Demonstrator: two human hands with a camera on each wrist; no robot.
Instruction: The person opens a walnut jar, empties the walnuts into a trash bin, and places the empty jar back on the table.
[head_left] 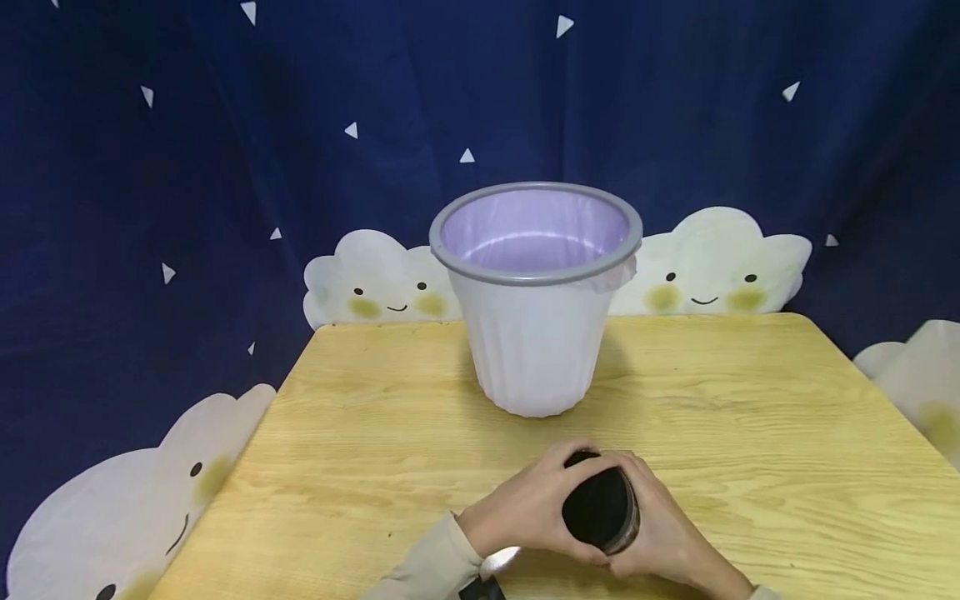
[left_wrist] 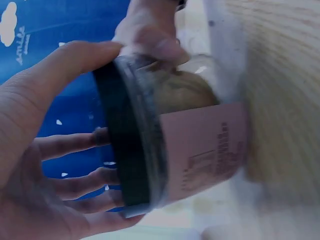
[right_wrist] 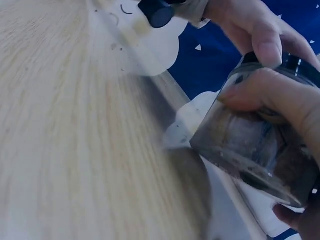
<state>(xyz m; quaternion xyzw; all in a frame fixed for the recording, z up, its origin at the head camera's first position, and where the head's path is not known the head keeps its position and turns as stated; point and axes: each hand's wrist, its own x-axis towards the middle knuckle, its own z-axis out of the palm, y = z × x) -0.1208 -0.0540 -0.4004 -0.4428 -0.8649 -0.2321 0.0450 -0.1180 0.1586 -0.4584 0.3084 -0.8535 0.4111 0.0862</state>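
At the left margin of the head view, we locate a white cloud print (head_left: 97, 517) on the dark blue curtain (head_left: 112, 208), beside the wooden table (head_left: 337, 433). Moving right, we identify a pale sleeve (head_left: 438, 558) with a black device (head_left: 482, 588) at the cuff, then the left hand (head_left: 528, 504), whose thumb and fingers curl around the rim of a black lid (head_left: 597, 510). Beyond the hands, we note a white bin (head_left: 536, 350) with a grey rim and a lilac interior, standing upright on the table. Next, we find the clear jar (right_wrist: 240, 142), positioned between both hands on the near side of the bin, lid at its mouth, a pink label (left_wrist: 200, 150) on its side; we cannot tell whether its base touches the table. On its right, we see the right hand (head_left: 663, 533) grasping the jar body with curled fingers and thumb. Farther right, we observe another cloud print (head_left: 930, 387) on the curtain
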